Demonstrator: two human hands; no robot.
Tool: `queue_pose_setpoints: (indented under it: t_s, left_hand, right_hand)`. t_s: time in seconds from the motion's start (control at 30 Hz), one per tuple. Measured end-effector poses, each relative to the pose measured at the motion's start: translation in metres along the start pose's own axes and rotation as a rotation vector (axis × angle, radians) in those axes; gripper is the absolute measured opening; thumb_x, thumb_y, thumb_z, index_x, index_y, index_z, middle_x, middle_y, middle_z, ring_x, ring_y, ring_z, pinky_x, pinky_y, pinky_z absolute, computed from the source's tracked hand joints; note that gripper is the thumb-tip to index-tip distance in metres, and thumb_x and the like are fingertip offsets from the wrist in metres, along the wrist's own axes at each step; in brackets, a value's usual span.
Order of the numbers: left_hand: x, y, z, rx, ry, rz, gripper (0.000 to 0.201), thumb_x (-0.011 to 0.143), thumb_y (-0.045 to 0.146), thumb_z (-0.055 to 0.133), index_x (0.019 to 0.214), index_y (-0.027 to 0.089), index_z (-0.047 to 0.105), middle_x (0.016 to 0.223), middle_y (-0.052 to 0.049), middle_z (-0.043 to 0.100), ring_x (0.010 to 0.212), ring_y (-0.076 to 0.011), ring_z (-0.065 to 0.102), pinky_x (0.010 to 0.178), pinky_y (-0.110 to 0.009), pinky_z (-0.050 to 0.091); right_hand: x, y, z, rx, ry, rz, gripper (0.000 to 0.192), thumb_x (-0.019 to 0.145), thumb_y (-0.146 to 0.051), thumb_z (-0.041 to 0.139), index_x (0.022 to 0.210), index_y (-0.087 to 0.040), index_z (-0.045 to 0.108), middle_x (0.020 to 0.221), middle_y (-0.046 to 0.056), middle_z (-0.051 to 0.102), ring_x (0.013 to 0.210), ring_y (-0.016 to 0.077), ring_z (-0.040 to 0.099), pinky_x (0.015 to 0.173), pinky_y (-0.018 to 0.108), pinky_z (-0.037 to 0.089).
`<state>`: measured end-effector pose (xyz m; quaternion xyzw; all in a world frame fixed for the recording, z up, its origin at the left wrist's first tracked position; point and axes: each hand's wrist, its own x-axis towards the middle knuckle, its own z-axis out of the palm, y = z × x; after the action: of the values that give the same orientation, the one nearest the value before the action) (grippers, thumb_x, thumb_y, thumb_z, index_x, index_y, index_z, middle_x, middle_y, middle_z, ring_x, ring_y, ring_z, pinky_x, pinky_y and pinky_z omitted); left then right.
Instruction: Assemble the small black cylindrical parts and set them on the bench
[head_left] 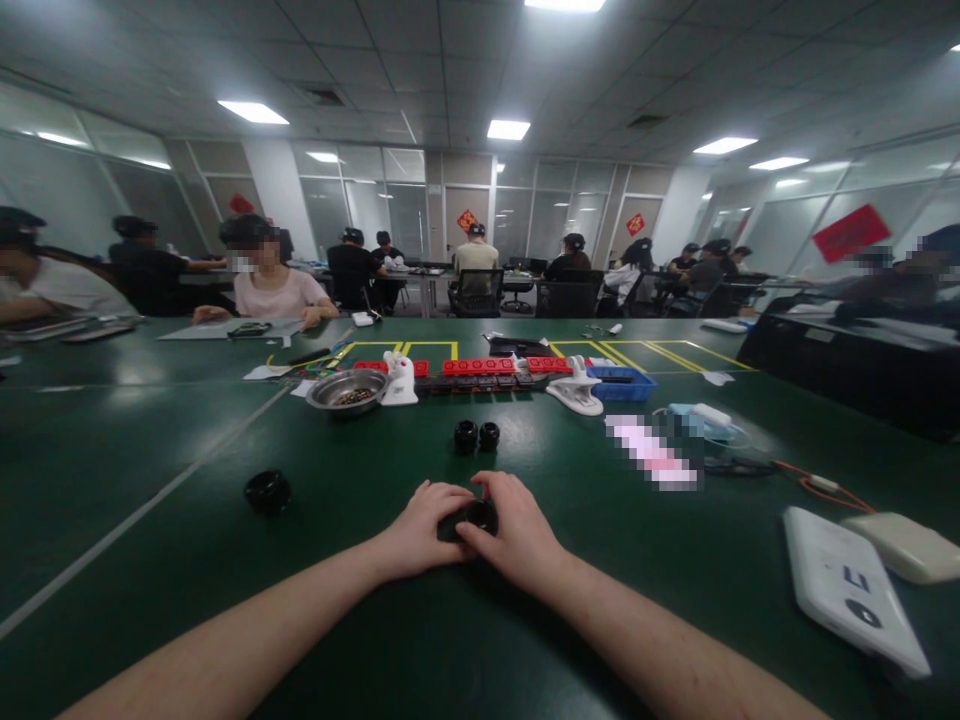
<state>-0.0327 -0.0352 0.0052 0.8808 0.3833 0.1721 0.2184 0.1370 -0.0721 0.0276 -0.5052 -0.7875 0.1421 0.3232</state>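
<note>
Fingers [450, 497] of the left hand [420, 525] and right hand [517, 535] are closing together around a small black round part [471, 516], gripping it low over the green bench [187, 560]. Two similar black parts [477, 436] are sitting just beyond; another black piece [268, 491] is lying well to the left.

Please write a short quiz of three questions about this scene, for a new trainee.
1. True or false: both hands, left hand and right hand, touch one black round part.
2. How many black parts stand together beyond the hands? A) two B) five
3. Fill in: the single black part lies to the person's ____ on the green table.

Key: 1 true; 2 A; 3 left.
</note>
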Motion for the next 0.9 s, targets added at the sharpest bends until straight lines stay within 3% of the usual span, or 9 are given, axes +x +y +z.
queue_pose_setpoints:
  t_s: [0.1,0.3,0.5,0.73,0.9]
  left_hand:
    - [-0.001,0.006,0.002,0.045,0.061,-0.031,0.056,0.054,0.046,0.071,0.101,0.022,0.052,0.108,-0.005,0.053,0.104,-0.0268,0.045,0.098,-0.053,0.018]
    - [-0.002,0.015,0.002,0.133,0.113,-0.058,0.032,0.059,0.039,0.067,0.085,0.021,0.057,0.095,-0.003,0.055,0.096,-0.0242,0.049,0.099,-0.052,0.019]
    - [-0.002,0.014,0.001,0.107,0.094,-0.046,0.038,0.059,0.046,0.066,0.089,0.022,0.058,0.100,-0.004,0.055,0.100,-0.0260,0.047,0.099,-0.055,0.017]
    - [-0.002,0.014,0.001,0.135,0.115,-0.067,0.029,0.063,0.040,0.063,0.086,0.022,0.059,0.097,-0.003,0.055,0.100,-0.0250,0.048,0.101,-0.056,0.012]
    - [-0.002,0.011,0.000,0.125,0.107,-0.075,0.028,0.064,0.037,0.063,0.087,0.022,0.059,0.099,-0.003,0.055,0.100,-0.0254,0.048,0.100,-0.057,0.013]
  right_hand:
    - [0.000,-0.001,0.002,-0.011,0.003,0.015,0.044,0.066,-0.027,0.063,0.105,-0.017,0.047,0.097,0.007,0.054,0.093,0.0218,0.049,0.082,0.036,0.039]
    - [-0.002,-0.004,0.005,-0.024,0.027,-0.006,0.038,0.067,-0.016,0.053,0.104,-0.017,0.046,0.096,0.006,0.053,0.090,0.0203,0.048,0.082,0.036,0.038]
    - [-0.002,-0.002,0.004,0.021,0.075,0.030,0.042,0.066,-0.021,0.058,0.105,-0.018,0.045,0.101,0.007,0.051,0.096,0.0219,0.047,0.085,0.038,0.038]
    - [-0.001,-0.003,0.004,0.075,0.001,-0.008,0.044,0.065,-0.012,0.053,0.108,-0.016,0.044,0.099,0.007,0.053,0.094,0.0192,0.050,0.086,0.034,0.040]
    - [-0.003,-0.002,-0.001,0.036,0.000,-0.025,0.052,0.065,-0.018,0.056,0.115,-0.016,0.040,0.112,0.009,0.049,0.105,0.0225,0.044,0.093,0.038,0.033]
